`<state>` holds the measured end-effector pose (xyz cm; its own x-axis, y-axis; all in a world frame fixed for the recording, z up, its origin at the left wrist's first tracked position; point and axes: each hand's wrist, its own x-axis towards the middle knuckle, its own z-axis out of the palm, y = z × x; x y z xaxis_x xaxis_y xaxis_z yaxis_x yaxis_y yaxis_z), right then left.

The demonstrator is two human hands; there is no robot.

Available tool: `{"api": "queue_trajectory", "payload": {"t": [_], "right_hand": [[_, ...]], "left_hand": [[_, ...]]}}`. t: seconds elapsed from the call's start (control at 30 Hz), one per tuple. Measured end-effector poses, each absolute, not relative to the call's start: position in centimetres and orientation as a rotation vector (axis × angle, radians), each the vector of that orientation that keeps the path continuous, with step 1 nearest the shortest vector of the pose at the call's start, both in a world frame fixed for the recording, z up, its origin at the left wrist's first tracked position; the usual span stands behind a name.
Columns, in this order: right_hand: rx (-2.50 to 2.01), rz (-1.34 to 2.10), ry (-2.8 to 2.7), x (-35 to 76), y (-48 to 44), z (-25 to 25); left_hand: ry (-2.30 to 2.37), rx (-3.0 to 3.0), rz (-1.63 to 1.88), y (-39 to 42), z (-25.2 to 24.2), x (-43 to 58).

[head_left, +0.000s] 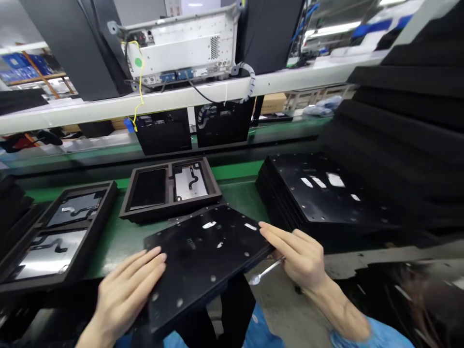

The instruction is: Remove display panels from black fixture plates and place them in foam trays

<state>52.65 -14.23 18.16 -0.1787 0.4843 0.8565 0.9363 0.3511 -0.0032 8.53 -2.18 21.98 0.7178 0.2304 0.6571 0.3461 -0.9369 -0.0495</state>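
A flat black panel (203, 256) with screws and small white labels lies tilted at the front edge of the green bench. The fingers of my left hand (126, 290) rest on its left end, closed against it. At its right corner my right hand (299, 253) grips the panel with fingers pressed together. Below that hand a thin metal tool (266, 271) sticks out; how it is held is hidden. Behind the panel sits a dark foam tray (168, 193) with a black screen part and a silver part in two compartments.
Another foam tray (101, 227) lies at the left. A stack of black panels (315, 188) stands at the right, beside tall dark foam stacks (409, 140). White equipment (181, 48) sits on a shelf (282, 81) above two black screens. Dark hair shows at bottom right.
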Motion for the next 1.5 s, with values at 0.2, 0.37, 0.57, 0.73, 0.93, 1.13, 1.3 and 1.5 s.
{"api": "queue_trajectory", "payload": {"t": [0.2,0.37,0.57,0.73,0.93,1.13,1.3,1.5], "right_hand": [[-1.315,-0.793,-1.821,54.4,-11.9,11.9],[-1.639,-0.548,-1.912,54.1,-10.5,12.3],[-1.836,0.162,-1.58,53.1,-18.0,15.0],[-1.91,0.945,-1.341,48.3,-21.3,11.2],[-1.652,1.062,-0.998,43.7,-20.1,4.8],[-1.71,0.807,-0.836,43.9,-19.6,1.8],[-1.752,0.664,-0.784,43.9,-19.7,0.9],[-1.799,0.624,-0.807,43.1,-19.4,0.9]], "left_hand": [[-0.505,-2.646,-0.948,1.1,13.1,14.4],[-0.88,-2.78,-0.6,3.0,15.3,11.3],[-1.312,-2.949,-0.8,3.7,17.1,14.0],[-1.447,-2.816,-0.5,5.3,14.0,23.1],[-1.47,-2.716,-0.235,6.4,14.1,30.2],[-1.433,-2.757,-0.365,6.1,12.9,30.5],[-1.403,-2.793,-0.335,7.2,12.1,30.1],[-1.322,-2.804,-0.322,6.9,12.4,30.0]]}}
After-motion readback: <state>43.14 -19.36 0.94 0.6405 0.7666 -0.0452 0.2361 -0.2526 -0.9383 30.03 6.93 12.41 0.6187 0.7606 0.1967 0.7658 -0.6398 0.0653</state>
